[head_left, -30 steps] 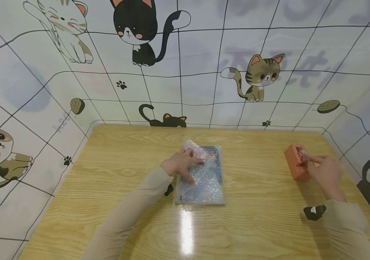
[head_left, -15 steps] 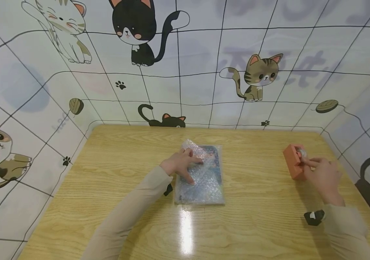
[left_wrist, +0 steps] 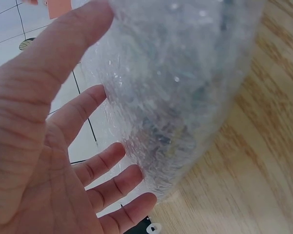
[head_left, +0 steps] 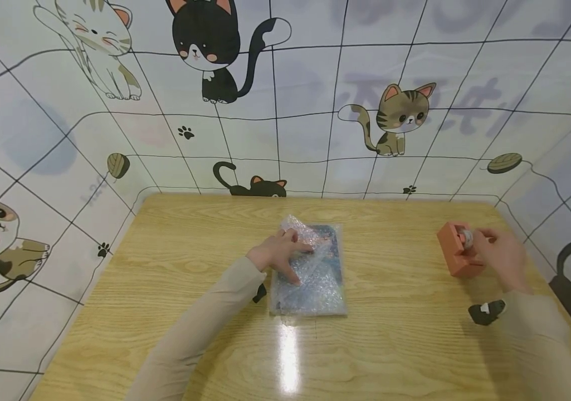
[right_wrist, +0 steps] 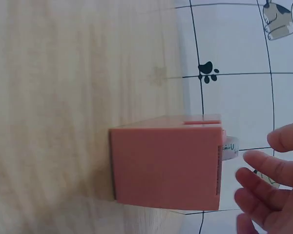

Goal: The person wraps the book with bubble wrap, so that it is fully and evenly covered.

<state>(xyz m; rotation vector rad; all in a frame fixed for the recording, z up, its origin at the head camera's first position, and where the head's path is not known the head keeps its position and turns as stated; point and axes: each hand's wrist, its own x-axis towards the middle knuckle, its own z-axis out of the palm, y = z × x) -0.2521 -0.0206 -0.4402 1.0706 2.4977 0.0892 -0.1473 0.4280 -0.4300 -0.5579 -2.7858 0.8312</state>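
A flat item with a blue picture, wrapped in bubble wrap (head_left: 312, 295), lies at the middle of the table. My left hand (head_left: 279, 253) rests on its left part with the fingers spread; in the left wrist view the fingertips touch the bubble wrap (left_wrist: 171, 73). To the right stands an orange tape dispenser (head_left: 449, 253), holding a roll of clear tape (head_left: 465, 238). Right beside the roll is my right hand (head_left: 506, 259), slightly blurred. The right wrist view shows its thumb and fingers apart, just off the tape roll (right_wrist: 230, 147), with nothing visible between them.
The wooden table (head_left: 190, 234) reaches back to a wall covering (head_left: 310, 133) printed with cats and grid lines, which also rises on both sides. A bright light reflection lies on the tabletop in front of the wrapped item.
My right hand drew down from the tape roll toward the dispenser's front, then moved back up beside the roll. The left hand and the wrapped item have stayed in place.
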